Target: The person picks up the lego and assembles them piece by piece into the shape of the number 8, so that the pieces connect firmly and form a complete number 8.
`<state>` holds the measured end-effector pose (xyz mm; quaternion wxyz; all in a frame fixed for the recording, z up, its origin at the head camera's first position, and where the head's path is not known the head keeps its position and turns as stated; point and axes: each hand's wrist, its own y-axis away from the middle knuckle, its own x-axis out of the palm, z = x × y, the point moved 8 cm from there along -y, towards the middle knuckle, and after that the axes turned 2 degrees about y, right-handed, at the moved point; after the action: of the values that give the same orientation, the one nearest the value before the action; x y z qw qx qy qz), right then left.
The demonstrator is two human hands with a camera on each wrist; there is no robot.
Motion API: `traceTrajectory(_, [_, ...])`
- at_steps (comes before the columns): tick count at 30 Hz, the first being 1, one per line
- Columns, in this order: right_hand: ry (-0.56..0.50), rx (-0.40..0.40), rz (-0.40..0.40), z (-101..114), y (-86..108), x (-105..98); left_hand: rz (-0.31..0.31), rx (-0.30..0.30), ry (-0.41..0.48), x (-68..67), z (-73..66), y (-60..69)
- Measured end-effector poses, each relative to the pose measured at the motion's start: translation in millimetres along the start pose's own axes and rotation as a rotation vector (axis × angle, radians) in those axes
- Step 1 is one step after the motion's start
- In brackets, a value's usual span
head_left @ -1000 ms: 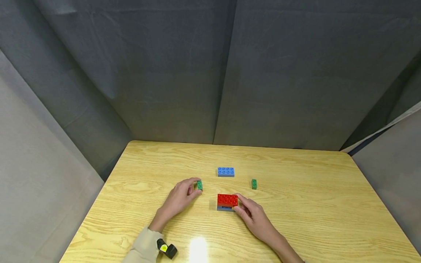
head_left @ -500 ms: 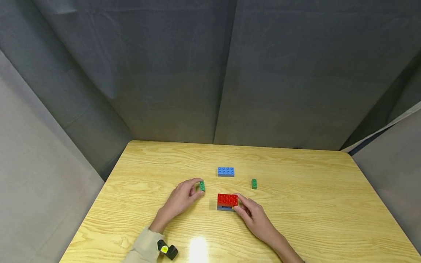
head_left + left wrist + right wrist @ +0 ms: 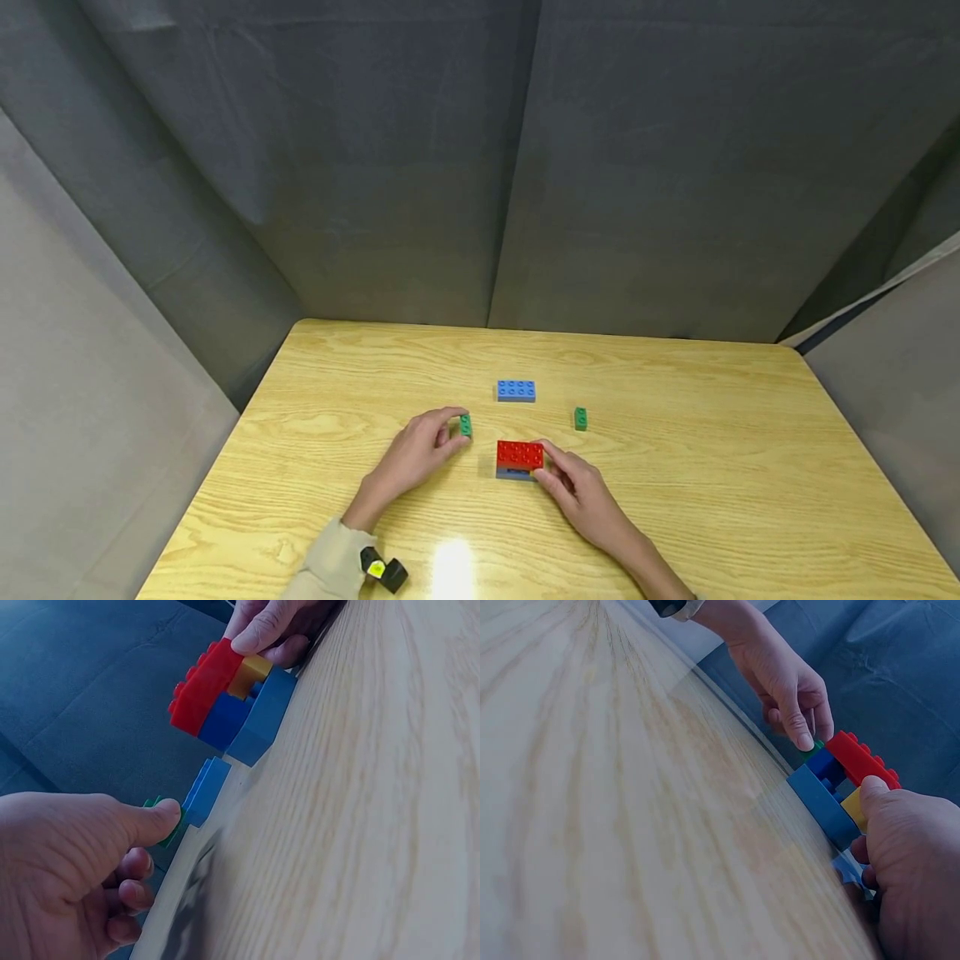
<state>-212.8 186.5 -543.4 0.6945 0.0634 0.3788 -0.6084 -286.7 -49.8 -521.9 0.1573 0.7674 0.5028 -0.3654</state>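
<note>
Between thumb and index finger, my left hand (image 3: 416, 454) pinches a small green brick (image 3: 466, 426), just left of a stack of toy bricks. Whether that brick touches the table cannot be told. My right hand (image 3: 585, 500) grips the stack at its right end. A red brick (image 3: 519, 455) forms the top. Below it, the left wrist view shows a yellow brick (image 3: 249, 676) and a dark blue brick (image 3: 225, 721) side by side, with a gap between them. A blue brick (image 3: 265, 714) makes the base. My right fingers hide part of the yellow brick.
A loose blue brick (image 3: 516, 392) lies beyond the stack on the wooden table (image 3: 712, 467). Another small green brick (image 3: 581, 419) lies to the stack's far right. Grey curtains (image 3: 375, 167) hang behind the table, with pale panels at both sides.
My left hand has shifted slightly to the right with the green brick, closer to the stack. My right hand and the stack stay in place.
</note>
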Motion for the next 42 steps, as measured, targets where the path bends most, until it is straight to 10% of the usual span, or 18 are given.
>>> traceTrajectory(42, [0.031,0.032,0.023,-9.2,-0.8,-4.9,0.062,0.079,0.019,2.7,-36.1,-4.4])
